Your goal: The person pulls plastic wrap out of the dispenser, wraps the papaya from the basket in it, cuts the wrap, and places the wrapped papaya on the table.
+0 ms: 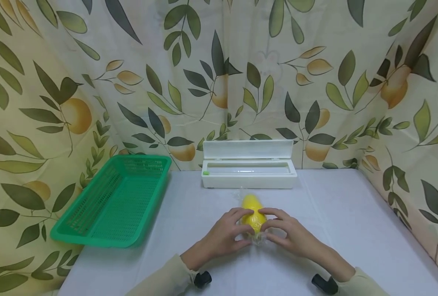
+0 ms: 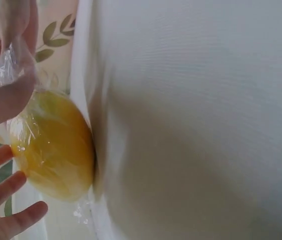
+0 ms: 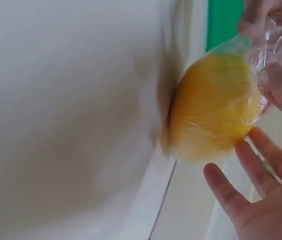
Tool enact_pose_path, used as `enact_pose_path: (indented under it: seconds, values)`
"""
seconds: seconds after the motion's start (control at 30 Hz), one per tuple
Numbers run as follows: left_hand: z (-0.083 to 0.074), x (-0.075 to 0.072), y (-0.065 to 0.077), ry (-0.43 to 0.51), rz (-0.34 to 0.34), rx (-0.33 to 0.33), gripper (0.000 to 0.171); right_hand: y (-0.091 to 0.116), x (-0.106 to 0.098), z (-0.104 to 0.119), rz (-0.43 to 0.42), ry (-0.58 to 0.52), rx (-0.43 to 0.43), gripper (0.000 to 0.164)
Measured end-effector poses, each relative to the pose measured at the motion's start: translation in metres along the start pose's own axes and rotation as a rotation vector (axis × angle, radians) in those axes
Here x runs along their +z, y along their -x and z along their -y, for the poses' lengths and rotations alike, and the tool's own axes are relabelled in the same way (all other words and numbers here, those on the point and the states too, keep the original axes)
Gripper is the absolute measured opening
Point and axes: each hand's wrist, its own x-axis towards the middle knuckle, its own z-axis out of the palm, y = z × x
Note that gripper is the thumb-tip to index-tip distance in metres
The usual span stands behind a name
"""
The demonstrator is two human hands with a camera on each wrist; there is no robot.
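Note:
A yellow fruit [image 1: 252,202], rounded and narrower toward the far end, lies on the white table wrapped in clear cling film [image 1: 257,239]. From its left side my left hand [image 1: 228,232] pinches the bunched film at the near end, its other fingers spread along the fruit. My right hand [image 1: 290,232] mirrors this from the right, its thumb on the gathered film [image 3: 268,45] and fingertips at the fruit's side. In the left wrist view the film is stretched shiny over the fruit [image 2: 56,150], with a twisted tuft standing up between the hands.
Behind the fruit stands a white cling film dispenser [image 1: 248,182] with its lid raised and a small green tab at its left. A green plastic basket [image 1: 126,201] sits at the left edge of the table. Leaf-patterned curtains [image 1: 219,123] enclose the back and sides.

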Motion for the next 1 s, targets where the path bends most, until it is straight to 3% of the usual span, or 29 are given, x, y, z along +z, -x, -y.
enact_pose_path:
  seconds: [0.2,0.47,0.67,0.87,1.0]
  values:
    - [0.000,0.002,-0.004,0.054,-0.046,-0.065,0.008,-0.002,0.005,-0.003,-0.048,-0.002,0.013,0.024]
    - [0.004,0.005,-0.013,0.180,-0.118,-0.200,0.012,-0.008,0.018,-0.006,-0.186,-0.004,0.068,0.025]
    - [0.007,0.007,-0.020,0.249,-0.133,-0.214,0.013,-0.012,0.020,-0.006,-0.248,-0.004,0.035,0.020]
    - [0.010,0.007,-0.021,0.299,-0.101,-0.232,0.014,-0.016,0.018,-0.007,-0.260,0.002,0.005,0.031]
    - [0.012,0.010,-0.023,0.323,-0.123,-0.236,0.016,-0.017,0.018,-0.006,-0.250,0.020,0.021,0.033]
